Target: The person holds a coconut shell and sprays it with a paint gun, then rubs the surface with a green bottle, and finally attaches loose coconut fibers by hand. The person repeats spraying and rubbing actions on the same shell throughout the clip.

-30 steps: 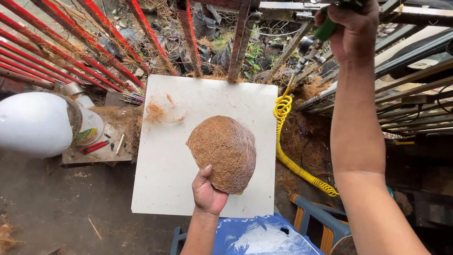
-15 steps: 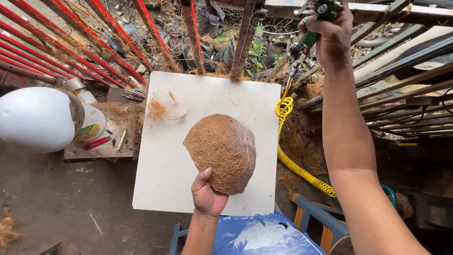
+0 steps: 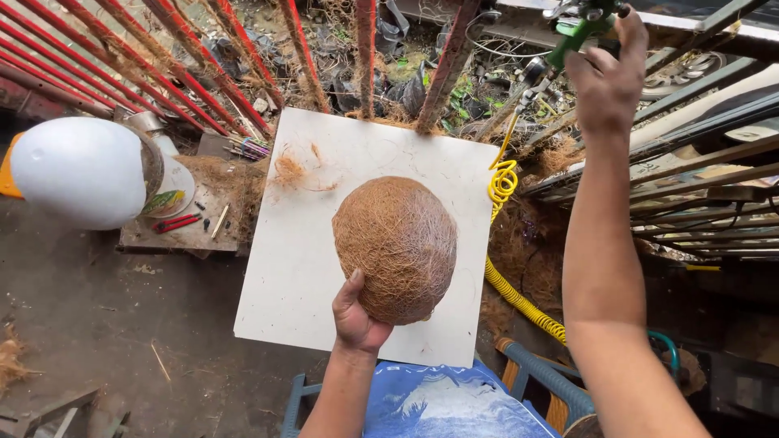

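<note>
Nearest to us, our lap in blue cloth (image 3: 442, 410) sits at the bottom edge, with a grey-blue chair frame (image 3: 540, 381) just right of it. From there our left hand (image 3: 355, 316) reaches up to the rounded brown dome of coconut fibre (image 3: 395, 247); the thumb lies on its near left side and the other fingers are tucked underneath, so the hand cups the lower edge and props the dome tilted above the square white board (image 3: 308, 268). That board serves as the surface beneath it, catching loose strands; a small tuft of fibre (image 3: 288, 170) lies near its far left corner.

Left of the board, a large white egg-shaped form (image 3: 77, 170) rests on a low wooden slab (image 3: 187, 231) among small tools. On the right, a coiled yellow air hose (image 3: 507, 243) runs down the board's edge.

Farthest off, our right hand (image 3: 608, 77) is raised high, its fingers closed around the green handle of a spray gun (image 3: 572, 36) that the hose appears to feed. Holding it up there keeps the tool and hose clear of the dome. Red metal bars (image 3: 162, 57) wrapped in fibre slope across the far left.
</note>
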